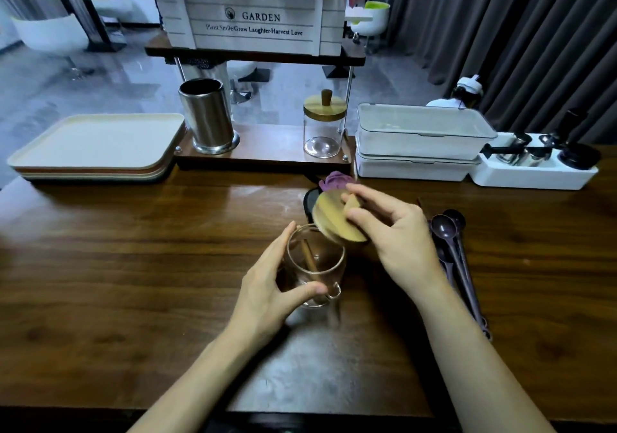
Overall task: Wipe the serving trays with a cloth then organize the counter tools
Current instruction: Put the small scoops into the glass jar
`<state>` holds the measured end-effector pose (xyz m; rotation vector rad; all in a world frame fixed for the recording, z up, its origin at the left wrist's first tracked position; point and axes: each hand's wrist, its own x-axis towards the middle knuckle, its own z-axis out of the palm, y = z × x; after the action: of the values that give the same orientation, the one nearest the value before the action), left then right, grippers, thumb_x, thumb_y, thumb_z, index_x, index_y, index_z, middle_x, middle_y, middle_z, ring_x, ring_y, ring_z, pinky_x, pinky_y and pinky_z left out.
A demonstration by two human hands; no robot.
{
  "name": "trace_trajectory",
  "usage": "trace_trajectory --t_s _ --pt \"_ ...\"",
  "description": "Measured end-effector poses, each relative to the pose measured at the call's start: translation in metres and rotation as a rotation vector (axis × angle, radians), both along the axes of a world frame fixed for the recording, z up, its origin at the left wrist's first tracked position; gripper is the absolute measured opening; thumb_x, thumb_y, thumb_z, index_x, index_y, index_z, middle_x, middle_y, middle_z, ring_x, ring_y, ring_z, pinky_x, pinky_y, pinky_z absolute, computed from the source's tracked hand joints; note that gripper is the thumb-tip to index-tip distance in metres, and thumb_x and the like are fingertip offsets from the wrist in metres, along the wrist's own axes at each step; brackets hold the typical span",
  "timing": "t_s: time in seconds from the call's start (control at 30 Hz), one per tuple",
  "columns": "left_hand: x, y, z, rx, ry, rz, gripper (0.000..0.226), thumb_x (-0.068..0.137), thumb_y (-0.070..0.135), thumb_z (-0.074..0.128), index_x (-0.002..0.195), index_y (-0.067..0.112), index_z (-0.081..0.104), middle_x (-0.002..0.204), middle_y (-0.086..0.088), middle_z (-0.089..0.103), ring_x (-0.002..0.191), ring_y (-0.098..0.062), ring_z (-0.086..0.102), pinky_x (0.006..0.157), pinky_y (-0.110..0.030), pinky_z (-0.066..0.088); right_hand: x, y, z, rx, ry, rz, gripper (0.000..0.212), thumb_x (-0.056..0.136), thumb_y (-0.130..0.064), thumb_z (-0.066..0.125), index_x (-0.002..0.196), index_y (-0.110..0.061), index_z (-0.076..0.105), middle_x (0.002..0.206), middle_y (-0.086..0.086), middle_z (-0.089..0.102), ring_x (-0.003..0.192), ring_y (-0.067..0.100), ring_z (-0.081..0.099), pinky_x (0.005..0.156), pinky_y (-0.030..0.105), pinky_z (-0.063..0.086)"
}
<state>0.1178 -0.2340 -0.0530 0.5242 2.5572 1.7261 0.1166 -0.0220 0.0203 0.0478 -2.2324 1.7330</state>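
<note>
Tool-tidying step, centre frame: left grip [270, 285] curled round glass jar [315, 265] on worktop [133, 249]; right grip [397, 235] pinched wooden lid [334, 220], tilted at jar rim. Next, likely: level lid, seat squarely. Trays [96, 145] sat stacked far left.

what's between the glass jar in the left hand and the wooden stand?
Head view: past the glass jar, the wooden lid held tilted by the right hand, then a purple cloth and a dark item, partly hidden behind the lid.
</note>
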Motion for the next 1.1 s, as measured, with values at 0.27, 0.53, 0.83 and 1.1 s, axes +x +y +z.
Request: trace_trajectory --t_s 0.27,0.53,0.83,1.1 --pt "-0.01 0.0 -0.002 0.011 0.011 -0.027 0.111 0.065 0.065 0.084 0.158 0.033 0.034 0.154 0.016 0.048 0.142 -0.003 0.044 0.117 -0.044 0.04 0.01 -0.03 -0.005 0.338 -0.041 0.071 0.038 0.089 -0.029 0.074 0.123 -0.046 0.069 0.137 -0.009 0.064 0.13 -0.011 0.048 0.112 0.02 0.038" --pt "-0.015 0.0 0.0 0.059 0.002 -0.046 0.119 0.059 0.055 0.089 0.154 0.059 0.018 0.139 0.04 0.051 0.131 0.004 0.054 0.113 -0.035 0.045 0.011 -0.034 -0.014 0.368 -0.018 0.045 0.043 0.091 -0.025 0.074 0.131 -0.036 0.066 0.141 -0.013 0.057 0.133 -0.012 0.043 0.109 0.009 0.033" --pt "-0.031 0.0 -0.005 0.06 0.005 -0.047 0.108 0.061 0.053 0.091 0.152 0.048 0.034 0.147 0.02 0.055 0.134 -0.004 0.054 0.113 -0.045 0.045 0.0 -0.037 -0.031 0.194 -0.07 0.017 0.045 0.088 -0.041 0.066 0.133 -0.037 0.064 0.128 -0.017 0.068 0.122 -0.002 0.059 0.104 0.039 0.05" --pt "-0.049 -0.001 0.002 0.069 -0.011 -0.044 0.115 0.063 0.057 0.088 0.157 0.051 0.021 0.154 0.017 0.049 0.14 -0.003 0.047 0.118 -0.045 0.039 -0.008 -0.038 -0.042 0.143 -0.083 -0.051 0.062 0.09 -0.05 0.068 0.146 -0.03 0.051 0.155 -0.015 0.044 0.141 0.0 0.041 0.116 0.03 0.036"
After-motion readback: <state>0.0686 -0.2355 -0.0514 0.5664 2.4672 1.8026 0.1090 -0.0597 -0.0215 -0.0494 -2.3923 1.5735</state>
